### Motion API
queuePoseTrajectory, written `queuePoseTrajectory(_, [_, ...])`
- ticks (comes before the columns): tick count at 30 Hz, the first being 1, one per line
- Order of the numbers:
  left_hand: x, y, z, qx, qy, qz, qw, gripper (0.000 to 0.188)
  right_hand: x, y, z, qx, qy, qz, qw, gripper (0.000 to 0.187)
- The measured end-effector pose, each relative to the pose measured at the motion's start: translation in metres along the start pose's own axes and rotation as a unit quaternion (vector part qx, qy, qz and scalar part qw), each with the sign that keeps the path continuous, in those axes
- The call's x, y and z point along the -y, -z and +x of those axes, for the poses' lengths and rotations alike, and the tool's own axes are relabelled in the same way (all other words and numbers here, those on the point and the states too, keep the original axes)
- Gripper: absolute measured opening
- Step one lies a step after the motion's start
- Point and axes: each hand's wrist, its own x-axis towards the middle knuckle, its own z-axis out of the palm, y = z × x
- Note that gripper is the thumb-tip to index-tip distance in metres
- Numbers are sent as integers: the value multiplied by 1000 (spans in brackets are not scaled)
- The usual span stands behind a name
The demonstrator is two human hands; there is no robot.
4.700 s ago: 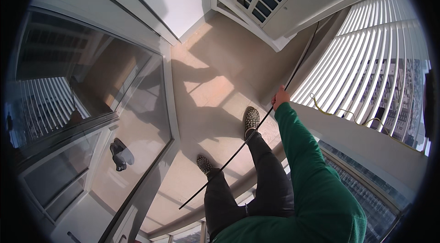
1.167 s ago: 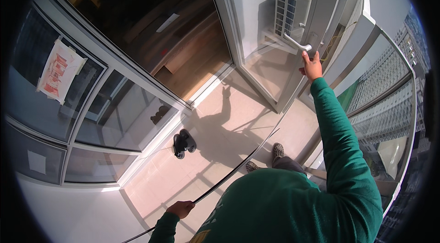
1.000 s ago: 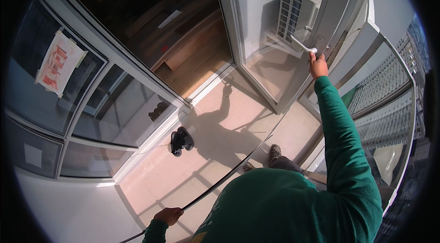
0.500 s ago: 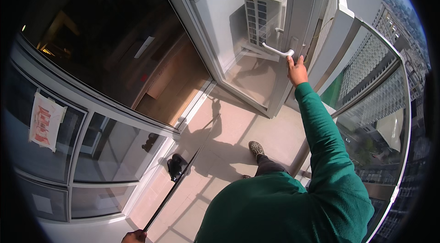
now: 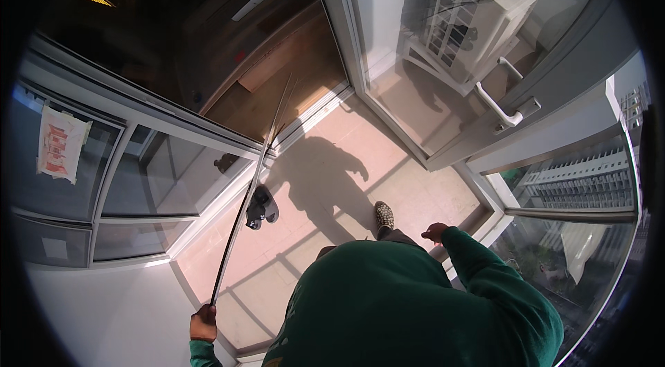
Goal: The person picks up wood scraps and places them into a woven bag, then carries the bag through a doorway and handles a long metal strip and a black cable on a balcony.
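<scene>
My left hand (image 5: 204, 323), low on the left, is closed around the end of a long thin dark pole (image 5: 226, 255). The pole slants up and away past the wall, its far tip over the sill of the dark doorway. My right hand (image 5: 435, 232) is beside my body on the right, apart from everything, fingers loosely bent with one pointing out, and nothing shows in it. Beyond it stands a glazed door (image 5: 554, 100) with a white lever handle (image 5: 509, 118); its lower corner meets the frame by the railing.
A white outdoor air-conditioner unit (image 5: 478, 14) stands behind the glass. Black shoes (image 5: 260, 209) lie by the left wall under the pole. A doorway with a raised sill (image 5: 312, 120) opens to a wooden floor. Glass railing (image 5: 554, 249) runs along the right, high above ground.
My right hand has let go of the door handle and drawn back to my side. The door has swung to the frame by the railing. The pole's far end has risen toward the doorway.
</scene>
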Motion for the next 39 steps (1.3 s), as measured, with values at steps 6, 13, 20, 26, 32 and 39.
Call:
queuePoseTrajectory(6, [-45, -119, 22, -53, 66, -151, 985, 34, -82, 23, 24, -100, -120, 0, 988, 45])
queuePoseTrajectory(13, [-92, -148, 123, -57, 62, -219, 972, 31, 5, 126, 98, -166, -93, -99, 977, 47])
queuePoseTrajectory(20, [-87, -131, 251, -28, 2, -317, 948, 31, 193, 215, 155, -288, 202, -60, 934, 24])
queuePoseTrajectory(26, [-94, -79, 346, -32, -22, -352, 935, 28, 210, 272, 210, -152, 133, -90, 975, 29])
queuePoseTrajectory(32, [-125, -37, 442, -74, -43, -343, 935, 29, 296, 322, 221, -133, -102, 20, 986, 35])
queuePoseTrajectory(39, [-196, 13, 592, -127, -106, -371, 914, 28, 439, 447, 310, -85, -57, 317, 943, 31])
